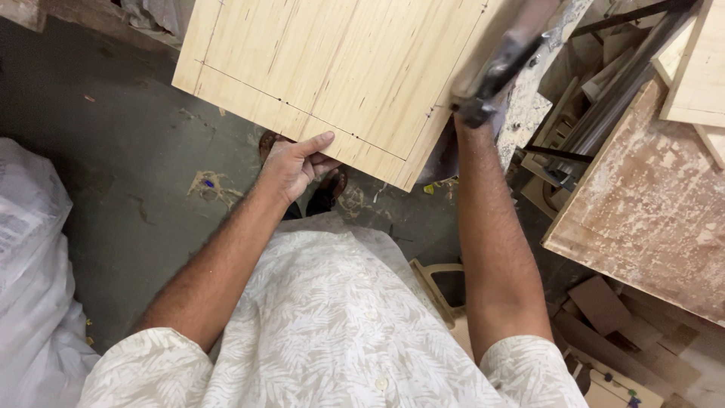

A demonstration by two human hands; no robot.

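The pale, square plywood board (340, 68) with thin pencil lines near its edges is held in the air above the grey concrete floor (128, 189), tilted, its lower corner pointing toward the person. The left hand (294, 168) has its grip clamped on the board's lower edge, thumb lying on the top face and fingers curled underneath. The right hand (483, 91) is at the board's right edge, blurred and mostly hidden behind the wood and a dark, blurred shape (502, 64); its grip looks pressed against that edge, but I cannot tell whether it is closed round anything. Below the board, a sandalled foot (332, 189) shows on the floor. A worn, paint-flecked wooden desk (649, 219) stands to the right, with a light wooden panel (698, 68) at its far corner. Dark metal bars (619, 83) lean just beside the desk's left edge. White plastic sacks (34, 257) lie on the floor at far left.
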